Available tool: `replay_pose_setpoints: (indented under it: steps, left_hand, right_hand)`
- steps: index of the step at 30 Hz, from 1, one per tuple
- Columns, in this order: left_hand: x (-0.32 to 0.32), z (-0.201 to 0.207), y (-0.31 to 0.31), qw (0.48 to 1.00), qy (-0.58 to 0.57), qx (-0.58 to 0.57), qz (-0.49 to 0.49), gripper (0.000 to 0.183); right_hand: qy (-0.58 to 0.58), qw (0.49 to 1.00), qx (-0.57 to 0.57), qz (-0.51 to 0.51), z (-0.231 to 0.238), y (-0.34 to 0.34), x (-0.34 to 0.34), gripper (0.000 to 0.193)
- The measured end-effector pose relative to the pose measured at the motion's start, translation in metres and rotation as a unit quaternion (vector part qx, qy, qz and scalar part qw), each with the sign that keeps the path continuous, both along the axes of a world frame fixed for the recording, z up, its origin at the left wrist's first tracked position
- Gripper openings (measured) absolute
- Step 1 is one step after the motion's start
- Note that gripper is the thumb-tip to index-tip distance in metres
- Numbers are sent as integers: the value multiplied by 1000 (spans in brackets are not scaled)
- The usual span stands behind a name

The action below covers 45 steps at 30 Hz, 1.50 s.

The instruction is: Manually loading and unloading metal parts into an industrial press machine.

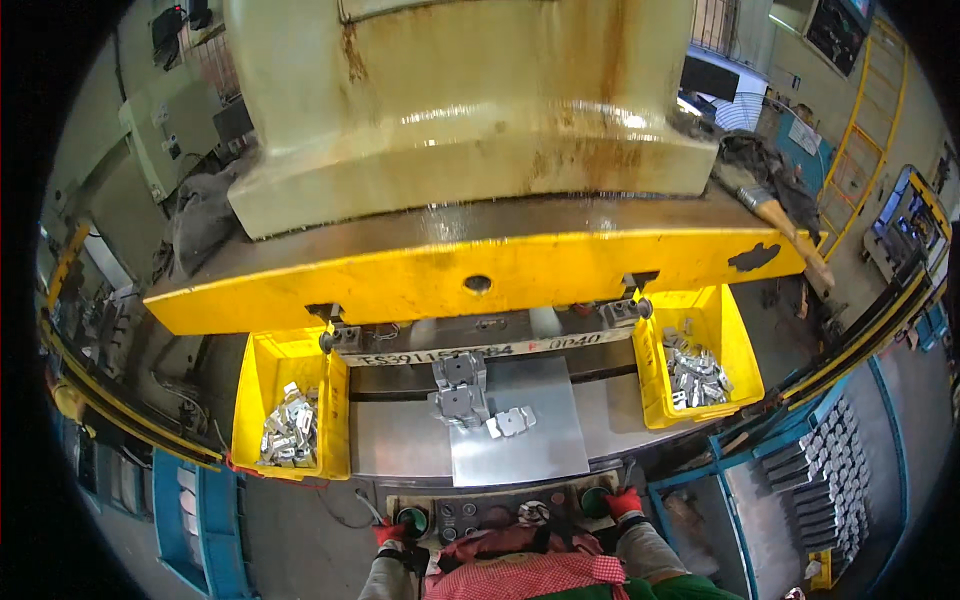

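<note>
My left hand (392, 532), in a red glove, is closed at the left end of a control panel (455, 515), beside a green round button (413, 518). A thin grey metal tool (369, 506) sticks out of it; its exact kind is unclear. At the panel's right end my red-gloved right hand (624, 502) is closed next to another green button (594, 502). A slim metal tool (629, 470) points up from it. Ahead, a silver stamped metal part (512, 422) lies on a shiny metal plate (545, 445), beside a grey die block (460, 390).
A yellow bin (340, 430) on the left and a yellow bin (745, 390) on the right hold small metal parts. Above hangs the press's yellow beam (400, 280). A brush (775, 215) rests on its right end. Stacked metal pieces (820, 480) stand right, in a blue-framed rack (735, 545).
</note>
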<state>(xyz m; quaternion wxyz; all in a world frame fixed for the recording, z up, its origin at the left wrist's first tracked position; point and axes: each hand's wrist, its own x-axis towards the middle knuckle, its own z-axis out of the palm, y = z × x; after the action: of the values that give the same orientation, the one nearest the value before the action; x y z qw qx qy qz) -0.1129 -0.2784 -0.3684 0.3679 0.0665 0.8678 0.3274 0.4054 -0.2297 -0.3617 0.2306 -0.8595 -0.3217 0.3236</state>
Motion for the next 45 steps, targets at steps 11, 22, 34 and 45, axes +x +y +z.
replay_pose_setpoints:
  steps: [11,22,34,45]
  left_hand:
    - [11,123,-57,933,-21,248,260,32]
    - [128,388,266,827,-192,394,-351,36]
    - [116,396,250,809,-185,512,-221,30]
    - [3,269,36,962,-63,257,68,34]
  right_hand:
    - [37,881,345,-323,77,-14,81,45]
    - [331,827,355,285,344,265,-135,49]
    - [212,812,496,222,354,232,-129,49]
    - [-41,967,233,98,258,42,-18,50]
